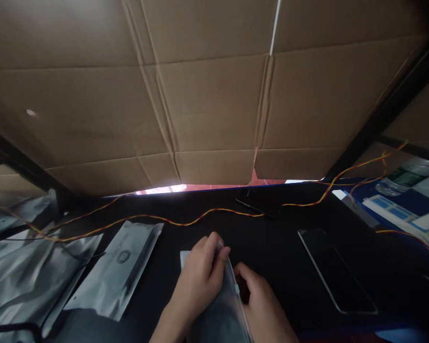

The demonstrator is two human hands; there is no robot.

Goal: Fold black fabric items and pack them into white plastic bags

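Your left hand (200,278) has its grip closed on the top edge of the zip pouch (223,309), fingers pinched over it; your right hand (260,302) pinches the white slider (237,288). Pouch lies between both hands on the black desk (271,247), near edge. Frosted grey, translucent, zip strip running diagonally.

Dim, backlit gap, soft, warped edges
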